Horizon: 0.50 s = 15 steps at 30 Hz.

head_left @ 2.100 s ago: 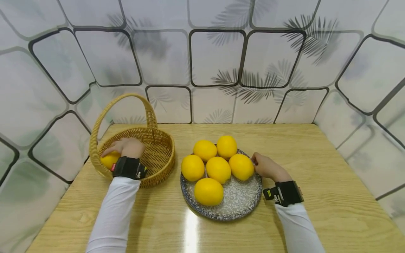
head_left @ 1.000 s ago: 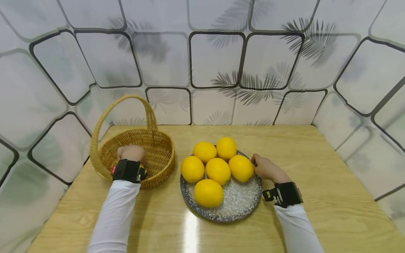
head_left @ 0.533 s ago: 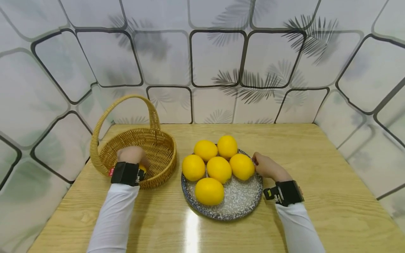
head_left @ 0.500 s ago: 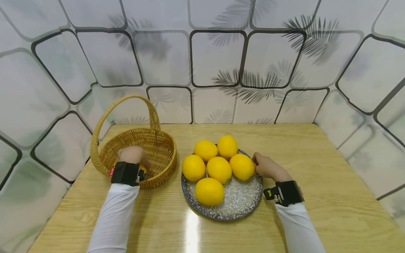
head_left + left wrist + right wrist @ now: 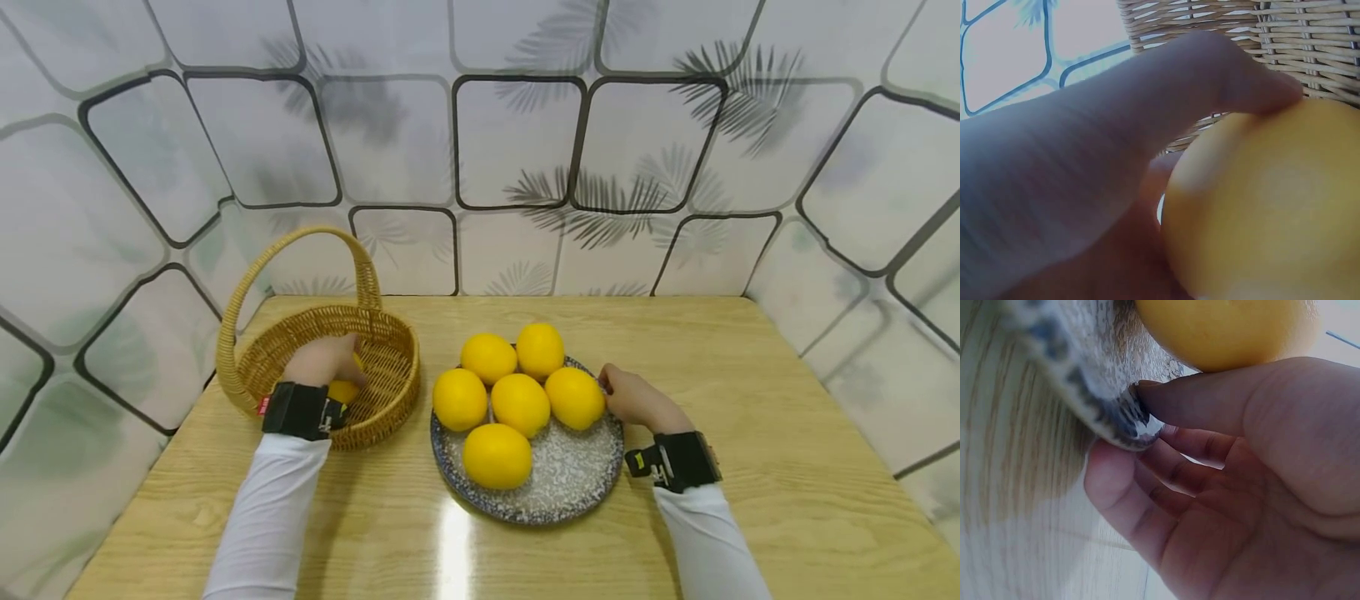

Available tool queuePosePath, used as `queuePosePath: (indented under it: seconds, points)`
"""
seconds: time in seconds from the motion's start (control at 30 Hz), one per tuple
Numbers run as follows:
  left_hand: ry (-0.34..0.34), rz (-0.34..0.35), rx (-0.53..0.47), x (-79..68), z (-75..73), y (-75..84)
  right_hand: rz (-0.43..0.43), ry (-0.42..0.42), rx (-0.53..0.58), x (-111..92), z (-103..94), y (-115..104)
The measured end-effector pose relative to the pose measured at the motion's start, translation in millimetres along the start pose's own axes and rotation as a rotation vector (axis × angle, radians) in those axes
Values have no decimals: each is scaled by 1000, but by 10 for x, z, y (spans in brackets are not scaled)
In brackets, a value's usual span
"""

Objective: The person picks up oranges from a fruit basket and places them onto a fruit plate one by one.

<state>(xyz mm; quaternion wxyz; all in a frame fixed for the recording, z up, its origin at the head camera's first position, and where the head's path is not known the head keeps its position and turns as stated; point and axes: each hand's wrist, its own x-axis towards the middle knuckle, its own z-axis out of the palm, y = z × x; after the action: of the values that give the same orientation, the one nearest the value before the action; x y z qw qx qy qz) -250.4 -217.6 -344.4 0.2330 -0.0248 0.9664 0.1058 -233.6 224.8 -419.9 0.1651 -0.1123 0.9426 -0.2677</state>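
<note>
My left hand point(image 5: 321, 360) is inside the wicker basket point(image 5: 405, 392) and grips a yellow lemon point(image 5: 1272, 206). In the left wrist view the thumb lies over the fruit's top, and the other fingers are mostly hidden behind it. My right hand point(image 5: 633, 395) pinches the right rim of the speckled grey plate point(image 5: 573, 467). The right wrist view has the thumb on top of the rim and curled fingers beneath, with a lemon point(image 5: 1229, 331) just above the thumb. Several lemons point(image 5: 497, 456) rest on the plate, grouped toward its left and back.
The basket's tall arched handle point(image 5: 367, 279) rises behind and left of my left hand. Both basket and plate stand on a light wooden table point(image 5: 765, 433). Patterned panels point(image 5: 517, 142) enclose the table at the back and sides.
My left hand moved from the basket's left side toward its middle, reached lower, then rose slightly and turned, with the lemon showing at its right. The right hand stays on the plate rim.
</note>
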Motion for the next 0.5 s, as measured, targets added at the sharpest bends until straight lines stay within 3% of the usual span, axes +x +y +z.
queuePosePath:
  seconds: [0.33,0.5]
  points:
    - [84,116,17,143,39,-62,20,2,-12,-9,12,-9]
    - [160,164,9,197,46,-84,20,-2,4,0,7,-18]
